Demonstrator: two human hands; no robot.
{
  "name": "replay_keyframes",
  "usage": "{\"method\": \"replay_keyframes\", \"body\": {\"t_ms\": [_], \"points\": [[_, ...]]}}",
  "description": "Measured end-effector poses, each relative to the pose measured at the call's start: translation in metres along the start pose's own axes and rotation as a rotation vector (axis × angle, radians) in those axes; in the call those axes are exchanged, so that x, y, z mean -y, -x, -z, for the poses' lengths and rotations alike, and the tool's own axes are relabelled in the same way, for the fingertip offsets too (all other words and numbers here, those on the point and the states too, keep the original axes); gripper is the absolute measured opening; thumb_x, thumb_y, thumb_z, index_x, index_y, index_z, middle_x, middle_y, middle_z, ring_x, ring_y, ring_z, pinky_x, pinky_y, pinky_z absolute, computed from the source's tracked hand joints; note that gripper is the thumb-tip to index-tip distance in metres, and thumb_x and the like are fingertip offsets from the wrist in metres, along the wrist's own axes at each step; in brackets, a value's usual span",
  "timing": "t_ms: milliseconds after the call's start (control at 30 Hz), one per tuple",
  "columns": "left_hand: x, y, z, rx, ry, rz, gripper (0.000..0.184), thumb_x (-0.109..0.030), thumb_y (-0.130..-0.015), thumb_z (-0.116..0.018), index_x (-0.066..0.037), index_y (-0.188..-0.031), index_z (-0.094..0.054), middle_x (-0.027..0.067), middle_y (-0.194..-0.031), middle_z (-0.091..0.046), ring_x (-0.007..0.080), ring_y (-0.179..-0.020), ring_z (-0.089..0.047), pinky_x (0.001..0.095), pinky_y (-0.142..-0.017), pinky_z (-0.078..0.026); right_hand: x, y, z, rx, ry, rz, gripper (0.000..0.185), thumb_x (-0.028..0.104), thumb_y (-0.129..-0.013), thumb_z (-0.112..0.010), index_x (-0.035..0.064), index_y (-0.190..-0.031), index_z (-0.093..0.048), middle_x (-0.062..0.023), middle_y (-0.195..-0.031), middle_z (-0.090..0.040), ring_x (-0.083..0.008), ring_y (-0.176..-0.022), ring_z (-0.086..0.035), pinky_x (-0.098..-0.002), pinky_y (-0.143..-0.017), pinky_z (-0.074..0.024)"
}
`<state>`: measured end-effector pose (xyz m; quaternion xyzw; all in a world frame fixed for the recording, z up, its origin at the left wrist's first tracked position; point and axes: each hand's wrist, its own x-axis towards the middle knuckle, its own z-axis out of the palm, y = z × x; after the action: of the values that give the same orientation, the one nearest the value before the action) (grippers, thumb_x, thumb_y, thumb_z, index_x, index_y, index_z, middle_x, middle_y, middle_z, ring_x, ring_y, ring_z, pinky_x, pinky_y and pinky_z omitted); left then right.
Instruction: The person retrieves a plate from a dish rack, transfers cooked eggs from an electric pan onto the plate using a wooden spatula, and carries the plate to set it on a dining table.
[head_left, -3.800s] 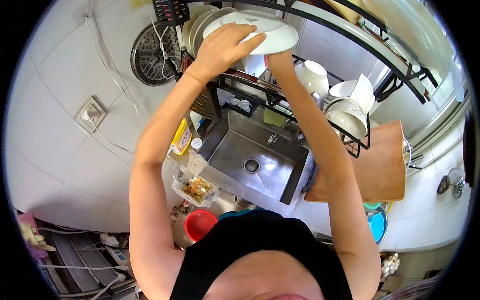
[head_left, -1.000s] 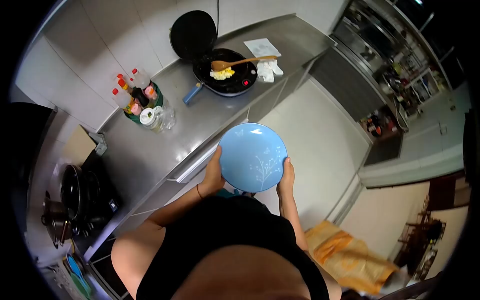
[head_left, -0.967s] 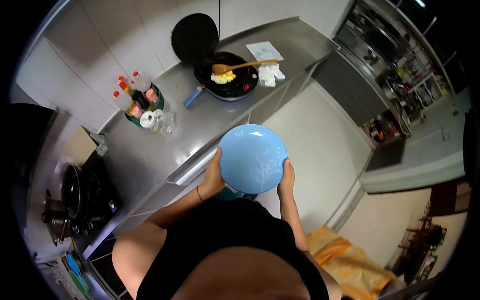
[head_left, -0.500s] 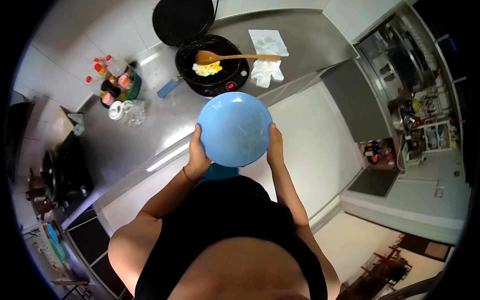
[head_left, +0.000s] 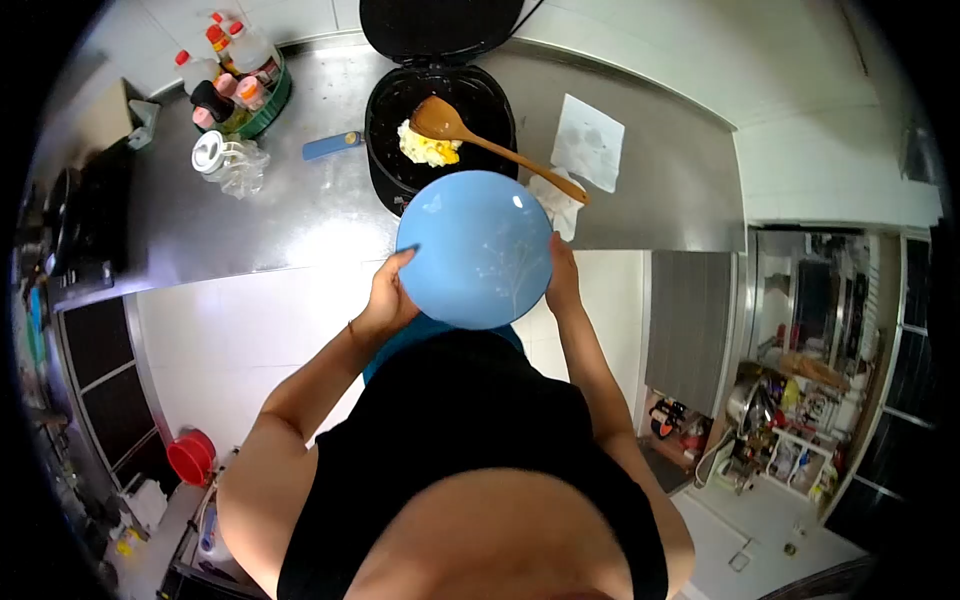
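Between my two hands is a light blue plate with a pale plant pattern. My left hand grips its left rim, thumb on top. On the opposite rim, my right hand is closed with its fingers mostly hidden underneath. Just beyond the plate stands a black electric pan with its lid raised. Cooked egg lies inside it. A wooden spatula rests across the pan, its head by the egg and its handle reaching over the right edge. The plate covers the pan's front.
White paper towels lie right of the pan on the steel counter. To the left are a blue-handled tool, a clear jar with a white lid and a green basket of bottles. A red bucket stands lower left.
My view has turned, so the counter now runs level across it. The plate stays in both hands and overlaps the pan's front, hiding the red display seen before.
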<state>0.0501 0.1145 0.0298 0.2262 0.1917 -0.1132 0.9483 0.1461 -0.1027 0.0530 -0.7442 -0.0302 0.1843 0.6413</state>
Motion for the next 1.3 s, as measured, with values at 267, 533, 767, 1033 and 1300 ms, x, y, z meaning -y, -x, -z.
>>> {"method": "replay_keyframes", "body": {"t_ms": [267, 533, 767, 1033, 1300], "points": [[0.043, 0.020, -0.036, -0.599, 0.056, -0.327, 0.051, -0.028, -0.075, -0.048, 0.002, -0.115, -0.038, 0.0180, -0.107, -0.048, 0.0300, -0.095, -0.052, 0.0408, -0.077, -0.047, -0.018, -0.093, 0.028, 0.379, 0.456, 0.228, 0.039, 0.039, -0.088, -0.040, 0.0042, -0.095, -0.056, -0.0131, -0.089, -0.057, -0.0240, -0.086, -0.053, -0.0327, -0.076, -0.0401], [0.140, -0.011, -0.079, -0.919, 0.369, -0.738, 0.042, -0.028, -0.076, -0.047, 0.001, -0.107, -0.044, 0.0128, -0.100, -0.049, 0.0247, -0.088, -0.051, 0.0359, -0.074, -0.046, -0.035, -0.203, 0.091, 0.583, 1.301, 0.237, 0.041, 0.033, -0.072, -0.060, 0.0057, -0.101, -0.050, -0.0145, -0.092, -0.060, -0.0334, -0.083, -0.058, -0.0425, -0.068, -0.0445], [0.169, -0.031, -0.120, -1.013, 0.530, -0.894, 0.034, -0.024, -0.074, -0.046, -0.002, -0.099, -0.047, 0.0097, -0.096, -0.050, 0.0234, -0.091, -0.049, 0.0368, -0.080, -0.041, -0.057, -0.265, 0.122, 0.628, 0.656, 0.254, 0.028, 0.022, -0.081, -0.054, 0.0029, -0.101, -0.054, -0.0085, -0.079, -0.060, -0.0145, -0.068, -0.055, -0.0287, -0.056, -0.0417], [0.180, -0.027, -0.105, -1.018, 0.508, -0.968, 0.037, -0.026, -0.075, -0.046, -0.001, -0.102, -0.045, 0.0099, -0.098, -0.049, 0.0228, -0.094, -0.048, 0.0366, -0.083, -0.040, 0.044, -0.314, 0.145, 0.790, 0.974, 0.561, 0.034, 0.020, -0.085, -0.048, 0.0103, -0.117, -0.050, -0.0089, -0.088, -0.060, -0.0210, -0.074, -0.057, -0.0302, -0.065, -0.0437], [0.179, -0.018, -0.091, -0.970, 0.553, -1.003, 0.036, -0.025, -0.075, -0.047, -0.001, -0.103, -0.045, 0.0092, -0.100, -0.049, 0.0226, -0.096, -0.048, 0.0364, -0.085, -0.039, 0.040, -0.289, 0.110, 0.933, 1.110, 0.632, 0.036, 0.023, -0.083, -0.049, 0.0161, -0.118, -0.049, -0.0127, -0.104, -0.058, -0.0308, -0.087, -0.058, -0.0363, -0.076, -0.0444]]}}
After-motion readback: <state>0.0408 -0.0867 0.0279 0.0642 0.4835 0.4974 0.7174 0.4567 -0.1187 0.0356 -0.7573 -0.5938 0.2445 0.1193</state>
